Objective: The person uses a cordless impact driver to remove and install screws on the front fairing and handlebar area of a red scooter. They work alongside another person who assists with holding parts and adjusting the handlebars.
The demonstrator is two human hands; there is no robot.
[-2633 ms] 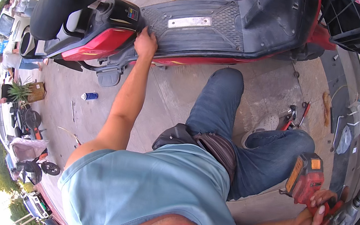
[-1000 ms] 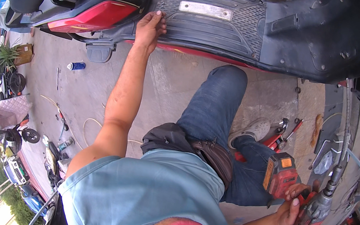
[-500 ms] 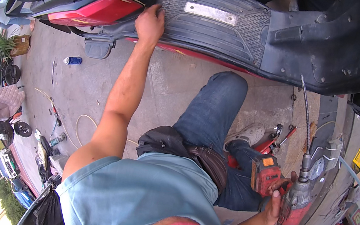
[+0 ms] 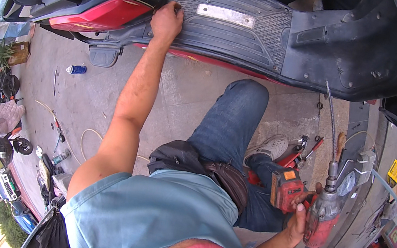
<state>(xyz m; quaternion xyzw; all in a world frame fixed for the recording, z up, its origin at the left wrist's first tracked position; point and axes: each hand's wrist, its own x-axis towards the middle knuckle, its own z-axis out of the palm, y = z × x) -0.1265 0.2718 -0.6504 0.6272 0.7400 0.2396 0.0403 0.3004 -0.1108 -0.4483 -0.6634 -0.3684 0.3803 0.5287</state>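
Left hand was pressed flat on the black ribbed rubber footboard of the red scooter, fingers at the mat's edge nr the seat end. Right hand gripped a red cordless drill w/ a long thin bit pointing up twd the scooter's black front panel. Blue spray can lay on the pavement, well apart.

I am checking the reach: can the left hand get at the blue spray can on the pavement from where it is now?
Probably not. The left hand rests on the scooter's footboard, while the blue spray can lies apart on the pavement, off to the arm's left; nothing blocks it.
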